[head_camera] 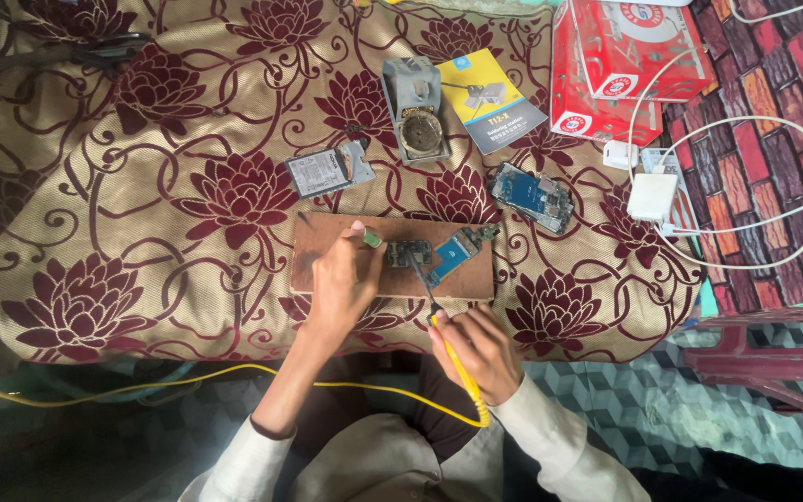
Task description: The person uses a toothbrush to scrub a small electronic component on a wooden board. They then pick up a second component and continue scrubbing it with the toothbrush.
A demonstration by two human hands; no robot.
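Head view: one camera looks straight down at a cloth-covered surface and both hands.
Cloth (141, 186): beige with dark red flowers; it carries everything.
Board (322, 244): brown wooden slab near the cloth's near edge, about mid-width.
Circuit board (409, 253): small and dark, lying flat on the board right of its middle, just beside a blue module (457, 251).
Left hand (344, 279): fingers closed on a small green-tipped tool (371, 238), its tip at the circuit board's left edge; palm resting on the board.
Right hand (480, 351): fingers wrapped around the yellow grip of the iron (443, 335), off the cloth's near edge.
Iron tip: dark shaft slanting up-left, ending at or on the circuit board; contact cannot be confirmed.
Cord (188, 376): yellow, running left from the iron below the cloth's near edge.
Handling, circuit board: judged light, thin, stiff and fragile; it would slide under a push, so hold it at an edge and keep off the components.
Handling, iron: judged light and rigid; grip the yellow handle only, since the metal end is presumably hot.
Stand (415, 112): grey, holding a brass wool pad, toward the far edge.
Booklet (494, 98): yellow and blue, touching the stand's right side.
Phone frame (532, 195): right of the stand, nearer the board.
Battery (322, 172): left of the stand.
Red box (620, 65): far right corner.
Charger (652, 197): white, right edge.
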